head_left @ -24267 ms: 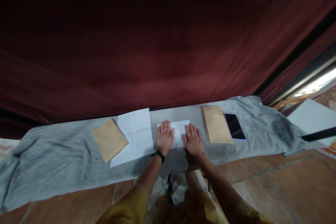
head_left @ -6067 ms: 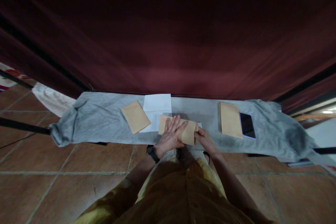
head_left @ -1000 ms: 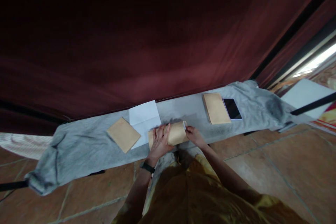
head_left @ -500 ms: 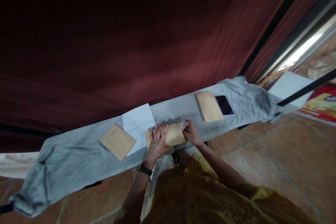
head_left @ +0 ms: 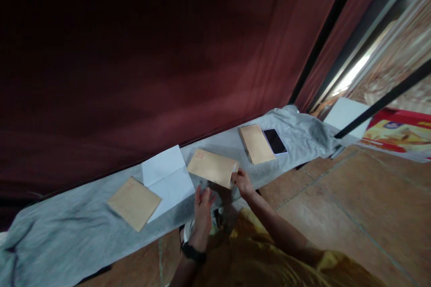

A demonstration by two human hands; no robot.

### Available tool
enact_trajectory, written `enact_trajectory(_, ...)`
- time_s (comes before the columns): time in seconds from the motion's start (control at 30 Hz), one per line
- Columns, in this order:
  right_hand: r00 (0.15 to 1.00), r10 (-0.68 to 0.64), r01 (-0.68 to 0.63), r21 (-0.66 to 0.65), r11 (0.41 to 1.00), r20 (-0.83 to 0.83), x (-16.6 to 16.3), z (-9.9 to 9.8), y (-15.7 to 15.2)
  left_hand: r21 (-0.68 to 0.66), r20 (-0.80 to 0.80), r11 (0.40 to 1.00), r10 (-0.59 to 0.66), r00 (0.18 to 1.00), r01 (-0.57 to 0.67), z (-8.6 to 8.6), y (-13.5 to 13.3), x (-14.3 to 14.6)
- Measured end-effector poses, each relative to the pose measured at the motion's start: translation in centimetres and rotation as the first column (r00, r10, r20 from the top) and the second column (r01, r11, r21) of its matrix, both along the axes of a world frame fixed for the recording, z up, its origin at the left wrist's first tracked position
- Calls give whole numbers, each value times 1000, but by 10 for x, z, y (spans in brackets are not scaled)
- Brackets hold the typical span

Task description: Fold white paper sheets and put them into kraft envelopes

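Observation:
A brown paper envelope (head_left: 213, 168) with a faint reddish mark at one corner is held at its right end by my right hand (head_left: 243, 183). Its fingers pinch the end, where a bit of white shows. Just below the envelope, my left hand (head_left: 203, 208) is apart from it, fingers spread and somewhat blurred, with nothing in it. To the left, a creased sheet of white paper (head_left: 164, 167) lies on the grey cloth. Another brown envelope (head_left: 131, 204) overlaps the sheet's left edge.
A grey cloth (head_left: 77, 219) covers the narrow bench. On its right part lie a stack of brown envelopes (head_left: 257, 143) and a phone (head_left: 275, 141). Behind rises a dark red panel (head_left: 202, 76). At far right are a black bar (head_left: 384, 98) and a red-yellow box (head_left: 400, 132).
My left hand has let go of the envelope and drawn back toward me. The envelope now shows flat and whole, still in my right hand. The view has shifted to the right.

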State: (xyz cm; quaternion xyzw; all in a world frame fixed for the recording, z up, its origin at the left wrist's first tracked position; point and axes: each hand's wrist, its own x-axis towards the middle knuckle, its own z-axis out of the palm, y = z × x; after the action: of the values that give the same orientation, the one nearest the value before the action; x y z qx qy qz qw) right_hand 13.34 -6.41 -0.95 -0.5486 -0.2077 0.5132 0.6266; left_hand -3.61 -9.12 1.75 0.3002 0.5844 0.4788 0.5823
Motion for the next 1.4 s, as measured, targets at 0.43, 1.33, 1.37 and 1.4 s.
enact_trajectory(0.43, 997, -61, 61, -12, 998, 53, -12, -7, -12, -63, 160, 981, -172, 972, 184, -2, 8, 42)
enact_trajectory(1.33, 93, 193, -577, -105, 810, 977, 21, -31, -27, -301, -952, 704, -258, -163, 644, -2, 29, -25)
enact_trajectory(1.37, 95, 191, -575, -103, 812, 977, 21, -32, -27, -300, -953, 673, -238, -186, 676, -3, 30, -28)
enact_trajectory(1.4, 100, 189, -573, -99, 814, 977, 21, -33, -27, -291, -956, 649, -216, -197, 702, -4, 31, -31)
